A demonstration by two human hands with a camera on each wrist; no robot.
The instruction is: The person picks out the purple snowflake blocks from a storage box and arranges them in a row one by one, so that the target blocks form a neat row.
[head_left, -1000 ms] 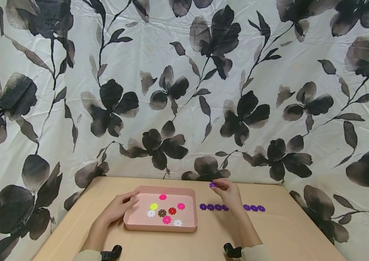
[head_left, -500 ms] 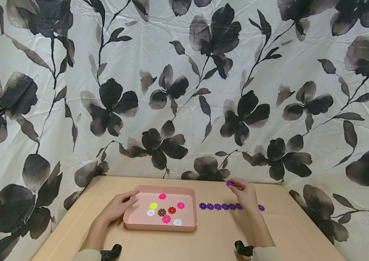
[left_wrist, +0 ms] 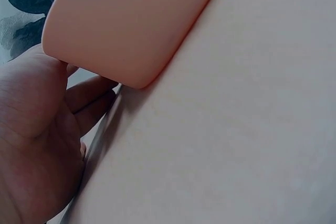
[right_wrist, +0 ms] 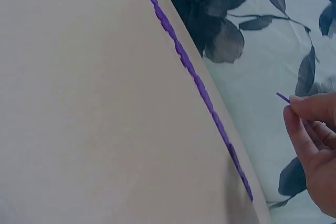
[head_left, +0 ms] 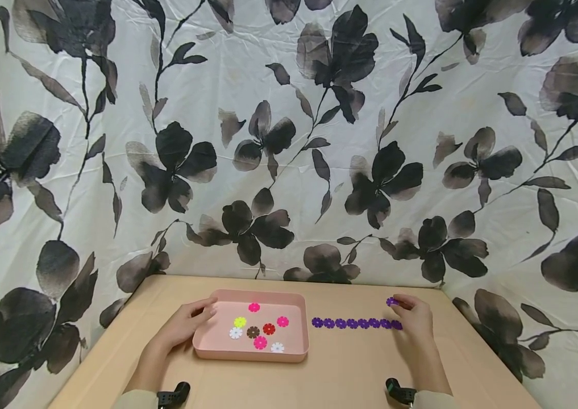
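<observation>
I see soft, even, fairly bright light in the head view, with only faint shadows beneath the pink tray and the hands. Nothing glares. The wide lens bows the cloth backdrop toward the edges. Both wrist views look paler and washed, and the close left hand is soft and blurred.

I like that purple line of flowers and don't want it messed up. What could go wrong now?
The right hand pinches a small purple flower disc just above the row of purple flower discs; setting it down, it might nudge the end disc askew. The thin disc could also slip from the fingers.
</observation>
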